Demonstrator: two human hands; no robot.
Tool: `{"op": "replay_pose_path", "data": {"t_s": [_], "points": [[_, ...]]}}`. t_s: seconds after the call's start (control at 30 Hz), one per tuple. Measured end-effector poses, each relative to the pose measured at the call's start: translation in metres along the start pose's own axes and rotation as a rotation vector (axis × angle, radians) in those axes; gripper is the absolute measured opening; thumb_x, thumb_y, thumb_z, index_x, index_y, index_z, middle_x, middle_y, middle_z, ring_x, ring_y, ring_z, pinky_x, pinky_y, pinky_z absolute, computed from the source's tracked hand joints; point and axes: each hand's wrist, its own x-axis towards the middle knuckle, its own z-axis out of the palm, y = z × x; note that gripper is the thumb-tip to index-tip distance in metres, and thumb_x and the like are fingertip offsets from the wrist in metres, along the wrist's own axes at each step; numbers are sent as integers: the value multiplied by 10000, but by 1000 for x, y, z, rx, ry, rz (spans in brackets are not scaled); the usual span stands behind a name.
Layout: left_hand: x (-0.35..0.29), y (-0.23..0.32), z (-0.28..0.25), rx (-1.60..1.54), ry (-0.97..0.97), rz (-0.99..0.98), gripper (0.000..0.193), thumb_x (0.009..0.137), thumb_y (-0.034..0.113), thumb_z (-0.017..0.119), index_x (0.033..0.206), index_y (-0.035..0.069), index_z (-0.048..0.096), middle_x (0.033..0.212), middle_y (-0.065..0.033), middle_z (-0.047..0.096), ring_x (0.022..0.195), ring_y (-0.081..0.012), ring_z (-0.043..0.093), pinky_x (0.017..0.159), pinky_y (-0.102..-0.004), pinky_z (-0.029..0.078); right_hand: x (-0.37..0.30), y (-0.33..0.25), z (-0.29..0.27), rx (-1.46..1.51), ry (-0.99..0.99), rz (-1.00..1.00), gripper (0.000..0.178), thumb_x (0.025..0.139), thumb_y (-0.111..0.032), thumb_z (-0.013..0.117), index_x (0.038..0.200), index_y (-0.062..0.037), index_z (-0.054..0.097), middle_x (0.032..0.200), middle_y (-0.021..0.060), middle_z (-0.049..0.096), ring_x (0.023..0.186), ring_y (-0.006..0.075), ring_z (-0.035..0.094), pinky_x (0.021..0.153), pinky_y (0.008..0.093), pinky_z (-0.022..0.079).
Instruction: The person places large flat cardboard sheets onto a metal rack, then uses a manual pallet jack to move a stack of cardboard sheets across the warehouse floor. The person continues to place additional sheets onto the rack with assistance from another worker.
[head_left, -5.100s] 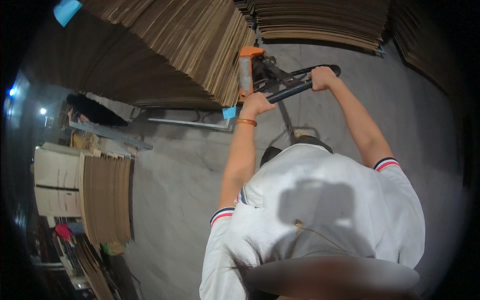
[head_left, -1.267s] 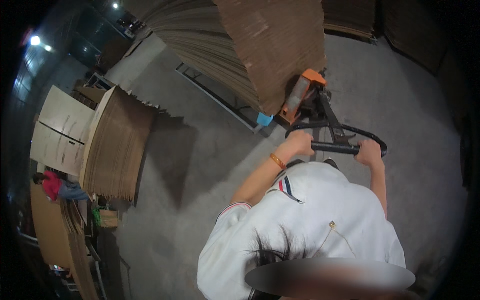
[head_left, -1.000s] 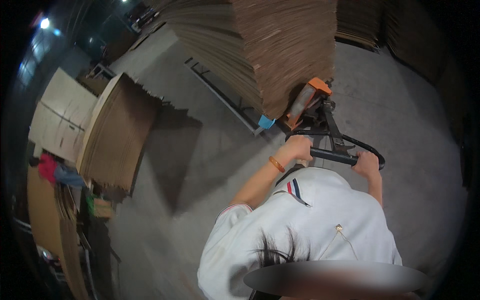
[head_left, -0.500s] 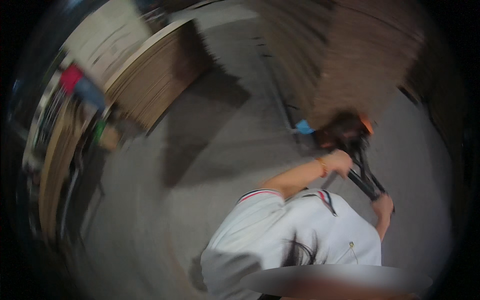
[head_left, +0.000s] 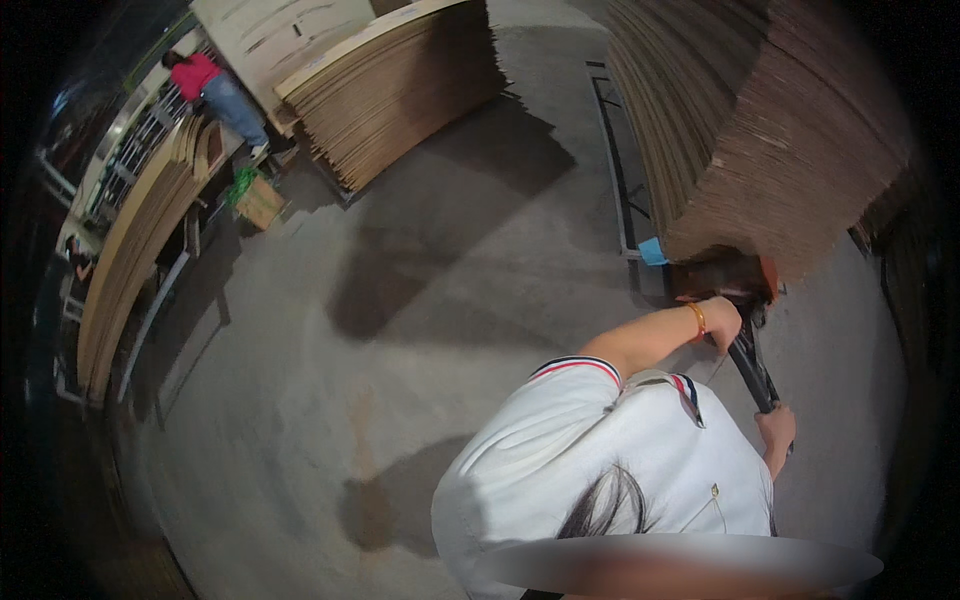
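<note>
A black pallet jack handle (head_left: 752,372) slants across the right side, rising to an orange and dark pallet jack body (head_left: 730,272) low against a tall stack of brown cardboard sheets (head_left: 770,170). My left hand (head_left: 718,322), with an orange bracelet at the wrist, is closed round the handle's end nearer the stack. Lower down, my right hand (head_left: 777,428) grips the handle's near end. The jack's forks are hidden by the stack.
A metal floor frame (head_left: 612,160) and a light blue piece (head_left: 652,251) lie left of the stack. Another cardboard stack (head_left: 400,90) stands farther left. Past it are a person in red (head_left: 195,75), a box with green wrapping (head_left: 258,202) and long leaning boards (head_left: 140,270).
My view has turned, so the stacks and the jack sit farther right in it. The handle looks steeper now. Both hands stay closed on it.
</note>
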Motion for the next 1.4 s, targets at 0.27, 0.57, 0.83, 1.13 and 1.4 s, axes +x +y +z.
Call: {"op": "replay_pose_path", "data": {"t_s": [0.27,0.57,0.83,1.13,1.4], "points": [[-60,22,-32,39,80,-47,323,579,350,638,817,135,686,815,-80,652,801,-262,616,670,-397,486,-39,-19,-36,-38,8,-52,370,573,-185,615,905,-21,627,847,227,605,845,369,582,742,416,467],[-88,38,-13,46,126,-38,307,574,331,655,815,144,690,822,-75,652,806,-261,612,685,-375,481,-78,-26,-18,-51,32,33,435,592,-199,599,984,-11,606,903,218,610,882,354,583,762,422,456],[-141,44,-70,22,126,80,307,562,314,639,786,108,686,822,-123,643,768,-276,619,675,-399,491,-124,-67,-80,-137,36,108,347,623,-212,599,923,-39,622,910,172,618,866,320,595,738,407,474],[-203,52,-113,77,-51,21,363,602,314,629,909,122,658,913,-110,633,881,-266,598,766,-365,481,-171,-104,-113,-11,34,102,316,567,-170,559,852,-81,665,829,153,634,809,316,603,732,389,485],[-205,71,-88,64,1,-31,354,589,323,645,890,137,657,915,-102,632,886,-273,592,769,-364,477,-181,-77,-93,40,49,79,261,605,-154,542,826,-68,651,861,167,626,829,325,597,755,402,474]]}}
